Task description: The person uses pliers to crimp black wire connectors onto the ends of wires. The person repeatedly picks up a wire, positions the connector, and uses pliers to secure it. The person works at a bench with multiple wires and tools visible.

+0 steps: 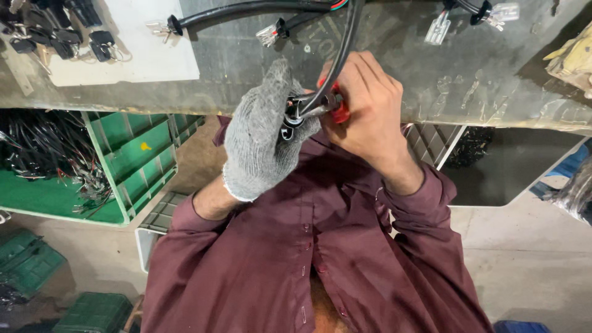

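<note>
My left hand [262, 139], in a grey knit glove, grips the end of a black cable harness [345, 43] where a black fitting with a metal ring [291, 120] shows. My bare right hand [364, 108] is closed around a red-handled tool [339, 111], pressed against that fitting just above my maroon shirt. The tool's tip is hidden between the two hands. The cable runs up from my hands onto the grey workbench [394, 55]. Its branches end in clear plastic connectors [439, 28].
A white board [148, 49] with several black keys [55, 34] lies on the bench at the upper left. Green crates [145, 154] holding black wire bundles [49, 145] stand under the bench on the left. A grey crate [435, 145] sits at the right.
</note>
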Demonstrator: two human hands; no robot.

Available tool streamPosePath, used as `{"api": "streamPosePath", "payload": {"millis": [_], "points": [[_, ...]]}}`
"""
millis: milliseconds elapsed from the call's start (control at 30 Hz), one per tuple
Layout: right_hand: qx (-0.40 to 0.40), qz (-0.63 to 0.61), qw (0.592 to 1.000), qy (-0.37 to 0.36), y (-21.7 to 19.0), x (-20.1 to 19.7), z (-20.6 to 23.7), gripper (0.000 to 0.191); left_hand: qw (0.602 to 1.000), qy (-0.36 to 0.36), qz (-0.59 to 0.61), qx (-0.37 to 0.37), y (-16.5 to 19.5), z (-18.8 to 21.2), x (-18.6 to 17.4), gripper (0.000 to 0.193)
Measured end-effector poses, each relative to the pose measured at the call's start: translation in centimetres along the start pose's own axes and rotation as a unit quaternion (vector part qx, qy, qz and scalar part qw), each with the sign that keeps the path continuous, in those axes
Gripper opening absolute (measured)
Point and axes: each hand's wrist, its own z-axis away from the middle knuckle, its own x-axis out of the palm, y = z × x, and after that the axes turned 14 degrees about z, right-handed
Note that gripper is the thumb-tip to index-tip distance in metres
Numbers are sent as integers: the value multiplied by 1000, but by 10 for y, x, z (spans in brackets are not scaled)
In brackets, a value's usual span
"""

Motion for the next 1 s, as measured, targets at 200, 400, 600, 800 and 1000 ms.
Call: {"api": "streamPosePath", "payload": {"millis": [200,400,600,800,1000], "points": [[24,66,998,-9,0,-5,6,38,995,12,-101,23,-1,-1,3,71],[75,84,993,-36,-1,-3,21,37,977,-13,-212,28,-5,2,5,67],[75,12,997,-8,-11,0,26,37,983,-45,-171,41,-4,-9,-5,64],[90,16,996,-12,-21,0,12,39,993,-40,-102,-52,25,-28,-15,68],[-39,-83,994,53,-1,14,-3,36,964,-173,201,-26,41,-40,-49,65]]}}
